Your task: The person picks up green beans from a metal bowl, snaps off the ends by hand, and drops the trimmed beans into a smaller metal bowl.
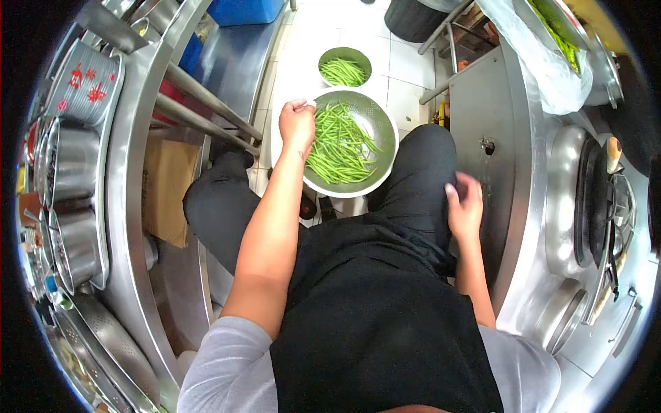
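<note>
My left hand (297,126) grips the left rim of a large metal colander (384,122) filled with several green beans (339,148), held low between my knees. My right hand (465,206) rests on my right thigh against the black trousers, fingers loosely spread and holding nothing. A smaller bowl of green beans (344,67) stands on the tiled floor beyond the colander.
A steel shelf unit (131,206) on the left holds metal pots (69,172) and a patterned basin (86,86). On the right a steel counter (523,172) carries a stove with a dark pan (599,199). A plastic bag (551,62) and a dark bin (413,17) stand farther off.
</note>
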